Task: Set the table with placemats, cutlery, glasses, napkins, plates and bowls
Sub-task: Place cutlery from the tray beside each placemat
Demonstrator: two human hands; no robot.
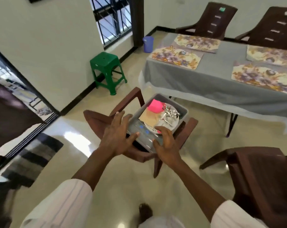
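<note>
A grey plastic bin (182,111) sits on the seat of a brown chair (136,96) in front of me. Inside it lie a white plate (175,124), a heap of shiny cutlery (170,113), beige napkins (149,117) and a pink cup (154,105). My left hand (118,132) hovers over the bin's near left corner with fingers spread; whether it touches is unclear. My right hand (165,145) is at the near rim, fingers loosely bent, holding nothing. Several floral placemats (175,56) lie on the grey-clothed table (205,79).
Two brown chairs (218,18) stand behind the table and another (258,175) is at my near right. A green stool (106,69) stands by the wall, a blue bucket (148,43) near the window. A dark doorway and a striped mat (32,158) lie left.
</note>
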